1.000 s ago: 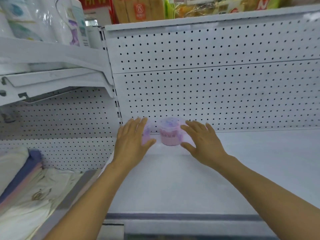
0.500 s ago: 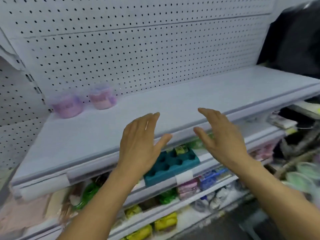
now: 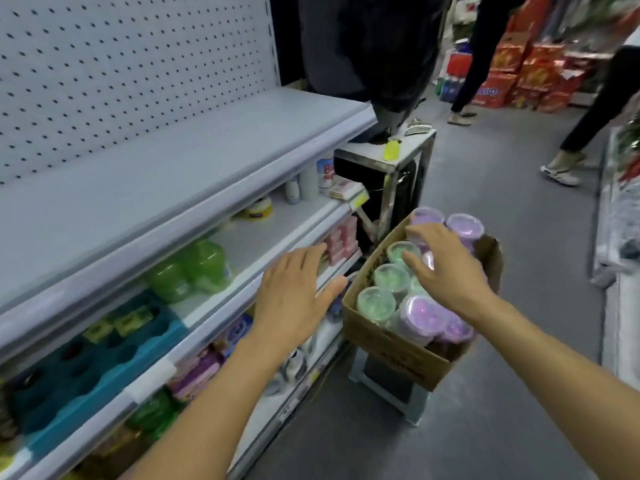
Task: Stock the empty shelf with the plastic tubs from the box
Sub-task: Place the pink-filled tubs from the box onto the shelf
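Hovering: right hand (image 3: 446, 268) fingers (image 3: 417, 232) above tubs (image 3: 391, 275).

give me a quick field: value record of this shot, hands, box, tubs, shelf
left hand: open, fingers spread, in front of the lower shelves, holding nothing
right hand: open, reaching over the tubs in the box, no grip visible
box: brown cardboard, open top, on a small stool in the aisle
purple tubs: several, clear lids, at the box's near and far ends
green tubs: a row along the box's left side
empty shelf: top white shelf, bare where visible
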